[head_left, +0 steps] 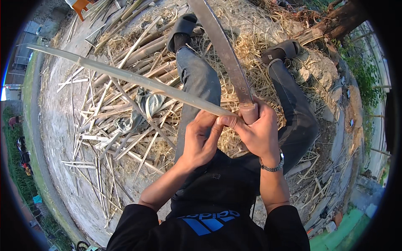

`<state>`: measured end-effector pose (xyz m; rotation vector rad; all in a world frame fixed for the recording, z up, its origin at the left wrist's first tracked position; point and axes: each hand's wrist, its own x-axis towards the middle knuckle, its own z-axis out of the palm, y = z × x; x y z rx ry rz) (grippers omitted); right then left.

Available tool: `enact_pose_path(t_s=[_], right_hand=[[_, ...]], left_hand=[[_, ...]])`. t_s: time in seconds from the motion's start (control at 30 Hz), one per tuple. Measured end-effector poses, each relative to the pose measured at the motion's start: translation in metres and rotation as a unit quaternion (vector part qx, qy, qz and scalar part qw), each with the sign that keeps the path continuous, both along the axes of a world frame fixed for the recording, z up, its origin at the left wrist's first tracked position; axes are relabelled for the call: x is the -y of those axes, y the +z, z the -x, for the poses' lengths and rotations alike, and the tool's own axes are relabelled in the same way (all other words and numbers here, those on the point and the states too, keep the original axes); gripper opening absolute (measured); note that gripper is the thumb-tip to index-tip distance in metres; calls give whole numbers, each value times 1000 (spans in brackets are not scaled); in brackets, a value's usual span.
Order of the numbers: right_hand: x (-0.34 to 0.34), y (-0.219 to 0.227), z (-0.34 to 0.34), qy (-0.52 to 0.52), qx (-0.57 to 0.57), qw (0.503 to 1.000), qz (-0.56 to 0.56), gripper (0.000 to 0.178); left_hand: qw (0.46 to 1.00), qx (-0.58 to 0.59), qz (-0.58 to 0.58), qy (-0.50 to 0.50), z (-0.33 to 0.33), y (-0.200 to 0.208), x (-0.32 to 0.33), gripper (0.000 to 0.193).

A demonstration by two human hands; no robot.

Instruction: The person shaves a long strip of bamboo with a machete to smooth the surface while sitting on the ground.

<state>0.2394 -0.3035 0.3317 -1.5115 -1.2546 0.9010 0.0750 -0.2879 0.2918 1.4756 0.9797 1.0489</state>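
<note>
The grip of the right hand (259,131) is clenched around the rounded handle of a long knife (224,52), whose broad grey blade runs up and away toward the far edge of the view, passing between the person's two legs. The left hand (201,140) sits just beside it on the left, fingers curled and pinching the near end of a long bamboo strip (125,77); that end meets the knife right at the handle, where the two hands touch. From there the pale strip stretches far out to the left, tapering to a thin tip over the ground. A metal-banded wristwatch (273,166) circles the right wrist. Under the strip, on the left, lies a heap of split bamboo slats (113,134) and thicker poles, with a crumpled greyish cloth (144,106) resting among them. Dry straw (247,50) is scattered over the ground around the legs, and the two feet in dark sandals (184,25) rest at the far side.
</note>
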Motion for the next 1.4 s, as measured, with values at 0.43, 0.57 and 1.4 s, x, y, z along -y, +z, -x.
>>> enact_pose_path(t_s=[0.43, 0.57, 1.4], right_hand=[[-6, -69, -104, 81, 238, 961, 118, 44], [-19, -52, -94, 57, 268, 958, 89, 40], [-4, -108, -38, 91, 319, 939, 88, 61]], left_hand=[[799, -557, -201, -101, 212, -18, -81, 39], [814, -563, -18, -140, 212, -10, -68, 39], [929, -202, 300, -80, 144, -25, 42, 41]])
